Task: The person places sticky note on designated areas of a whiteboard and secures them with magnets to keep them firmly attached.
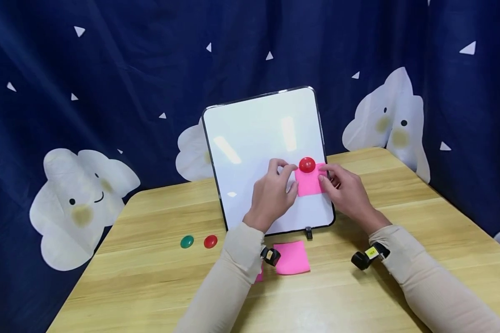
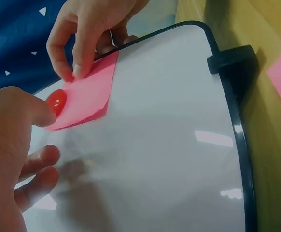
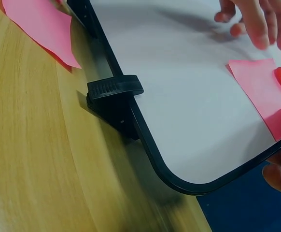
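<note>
Showing green disc (image 1: 187, 242) and red disc (image 1: 210, 241) on the table (image 1: 150, 268); curving the left hand (image 1: 271, 194) loosely, gripping nothing, beside the note (image 1: 310, 186), pinned to the board (image 1: 262, 125) under the magnet (image 1: 307, 165), seemingly against slipping; pinching its right edge with the right hand (image 1: 350, 192), perhaps for steadying.

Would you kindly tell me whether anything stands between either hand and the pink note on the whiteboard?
Nothing visible does: the right hand touches the pink note at its right side, and the left hand is beside its left edge. The red disc lies on the note's upper part, between the hands.
</note>
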Motion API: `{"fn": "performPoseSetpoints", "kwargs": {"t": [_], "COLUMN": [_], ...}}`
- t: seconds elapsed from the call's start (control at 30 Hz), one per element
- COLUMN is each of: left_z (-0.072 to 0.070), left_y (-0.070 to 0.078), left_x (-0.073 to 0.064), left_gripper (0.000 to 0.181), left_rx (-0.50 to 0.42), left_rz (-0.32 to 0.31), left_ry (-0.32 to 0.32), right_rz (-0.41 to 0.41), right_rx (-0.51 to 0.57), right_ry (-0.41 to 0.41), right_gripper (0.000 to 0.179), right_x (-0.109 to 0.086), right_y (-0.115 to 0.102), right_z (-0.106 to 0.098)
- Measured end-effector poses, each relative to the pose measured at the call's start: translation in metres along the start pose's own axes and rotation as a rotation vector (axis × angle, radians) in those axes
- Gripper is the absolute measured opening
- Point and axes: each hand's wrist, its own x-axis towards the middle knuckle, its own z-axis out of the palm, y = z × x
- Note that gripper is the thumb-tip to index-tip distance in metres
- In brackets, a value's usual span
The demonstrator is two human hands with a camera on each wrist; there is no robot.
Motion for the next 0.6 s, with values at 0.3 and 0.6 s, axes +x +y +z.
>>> {"fn": "performPoseSetpoints", "kwargs": {"t": [0.3, 0.6], "left_z": [-0.008, -0.014], "left_y": [-0.004, -0.013], "left_x": [-0.015, -0.039], "left_gripper": [0.022, 0.018], "left_rx": [-0.064, -0.089], "left_rz": [0.02, 0.003], "left_ry": [-0.017, -0.064], "right_rz": [0.006, -0.045], "right_rx": [-0.006, -0.025], "right_ry": [0.003, 0.025], "right_gripper": [0.026, 0.026], "right_x": [0.0, 0.0], "right_y": [0.0, 0.003], "right_z": [-0.005, -0.001]}}
